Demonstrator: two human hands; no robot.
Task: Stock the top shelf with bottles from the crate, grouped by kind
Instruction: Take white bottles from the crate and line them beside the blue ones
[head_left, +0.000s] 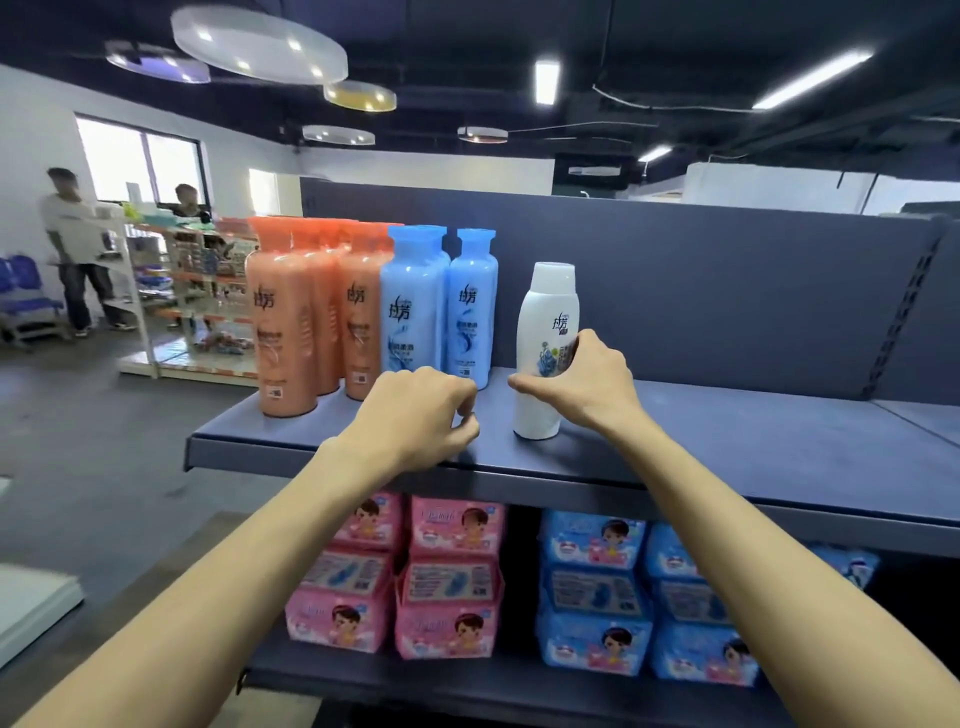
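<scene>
A white bottle (543, 332) stands upright on the dark blue top shelf (701, 447), and my right hand (587, 379) grips its lower half. To its left stand blue bottles (470, 306) in a group, and further left several orange bottles (283, 317). My left hand (421, 421) hovers over the shelf's front part, just before the blue bottles, with fingers curled and nothing in it. The crate is out of view.
The shelf's right half behind and beside the white bottle is bare. Below hang pink packs (447, 577) and blue packs (597, 587) on the lower shelf. Two people (72, 244) stand by another rack far left.
</scene>
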